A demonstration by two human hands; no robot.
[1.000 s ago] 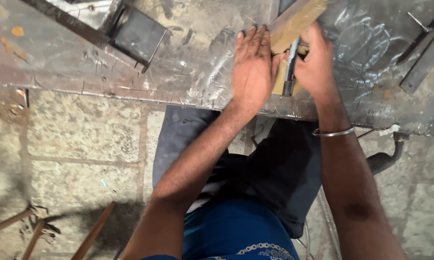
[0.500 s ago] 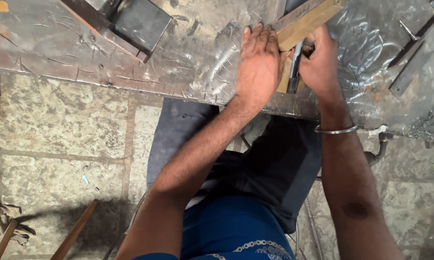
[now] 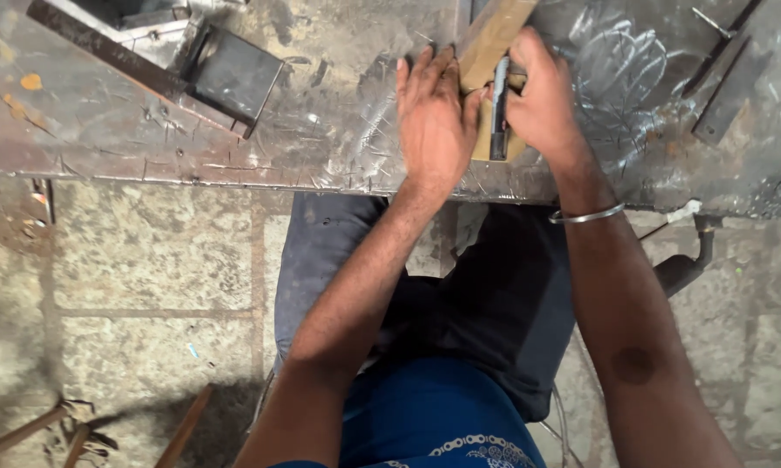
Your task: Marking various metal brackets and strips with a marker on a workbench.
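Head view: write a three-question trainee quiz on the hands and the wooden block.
1. True or false: the left hand lies flat, palm down, beside the tan rectangular wooden block.
2. What does the right hand grip? A) dark slim tool B) red cloth C) glass jar
3. What ring-shaped thing sits on the right wrist?

Key: 1 true. 2 A. 3 a thin silver metal bangle.

The work lies on the scratched grey metal table; a dark square metal plate sits further left.
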